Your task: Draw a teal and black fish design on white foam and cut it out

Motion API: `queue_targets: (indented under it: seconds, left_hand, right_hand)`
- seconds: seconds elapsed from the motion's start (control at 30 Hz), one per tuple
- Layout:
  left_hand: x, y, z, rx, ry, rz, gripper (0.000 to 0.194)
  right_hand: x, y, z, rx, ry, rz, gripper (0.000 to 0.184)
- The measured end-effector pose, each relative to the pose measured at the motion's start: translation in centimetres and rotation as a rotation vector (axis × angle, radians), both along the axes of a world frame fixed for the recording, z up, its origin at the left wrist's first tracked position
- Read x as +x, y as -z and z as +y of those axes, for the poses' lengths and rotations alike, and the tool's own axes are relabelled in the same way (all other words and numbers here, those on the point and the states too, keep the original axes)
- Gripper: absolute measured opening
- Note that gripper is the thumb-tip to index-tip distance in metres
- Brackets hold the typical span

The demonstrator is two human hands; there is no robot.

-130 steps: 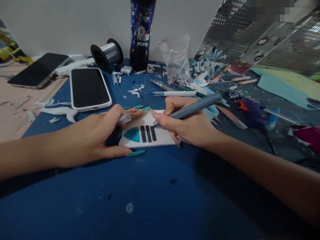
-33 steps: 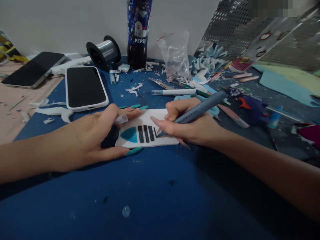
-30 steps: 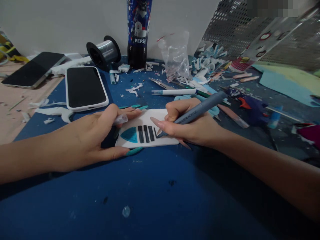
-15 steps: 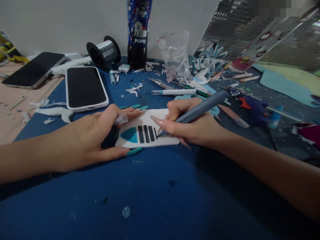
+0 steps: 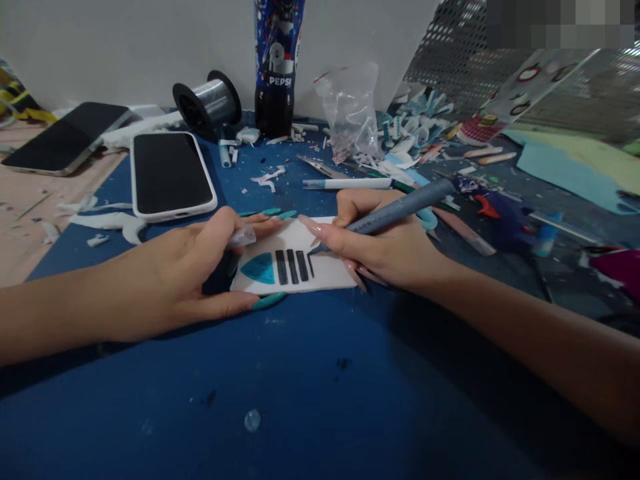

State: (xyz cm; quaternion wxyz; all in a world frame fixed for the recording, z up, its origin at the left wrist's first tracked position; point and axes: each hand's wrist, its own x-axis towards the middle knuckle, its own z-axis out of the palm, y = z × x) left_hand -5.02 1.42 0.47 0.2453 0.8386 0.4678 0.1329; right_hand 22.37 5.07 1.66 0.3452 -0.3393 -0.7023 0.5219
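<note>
A white card (image 5: pixel 295 235) lies flat on the blue mat, bearing a teal pointed shape, three dark bars and a thin dark line. My left hand (image 5: pixel 200 267), with long teal nails, grips the card's left side, thumb at the near edge and fingers at the far edge. A pale translucent pen cap (image 5: pixel 243 237) sticks out from between its fingers. In my right hand (image 5: pixel 373 243) is a grey-blue marker (image 5: pixel 407 208), pinched between thumb and fingers. Its tip meets the card at the top of the thin line, right of the bars.
Behind the card are a white-cased phone (image 5: pixel 173 175), a wire spool (image 5: pixel 207 103), a Pepsi bottle (image 5: pixel 275 80), a plastic bag (image 5: pixel 350 113) and a white pen (image 5: pixel 347 183). Another phone (image 5: pixel 67 139) lies at far left. On the right are a dark blue glue gun (image 5: pixel 510 220) and scraps (image 5: pixel 417 120).
The marker's tip has moved up from the lower part of the thin line to its top. My right hand shifted slightly with it. My left hand stays on the card.
</note>
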Motion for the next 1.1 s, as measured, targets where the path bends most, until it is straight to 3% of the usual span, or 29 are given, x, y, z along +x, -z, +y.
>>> queue_targets:
  seconds: [0.1,0.37,0.53,0.83,1.1]
  left_hand:
    - [-0.14,-0.19,0.05,-0.015,0.025,0.11,0.046]
    - [-0.49,-0.12,0.25,0.042,0.097,0.081,0.042]
    - [-0.35,-0.06,0.15,-0.002,0.06,0.076,0.046]
    - [-0.26,0.23,0.28,0.099,0.106,0.114,0.044]
    - [-0.31,-0.12,0.04,0.043,0.1,0.064,0.04]
  right_hand:
    - [-0.06,-0.04,0.06,0.051,0.017,-0.036,0.052]
    - [-0.03,-0.32,0.16,0.205,0.066,-0.164,0.053]
    - [0.06,-0.28,0.08,0.223,0.073,-0.161,0.053]
    - [0.02,-0.34,-0.14,0.191,0.138,-0.192,0.051]
    - [0.16,-0.2,-0.18,0.157,0.151,-0.181,0.05]
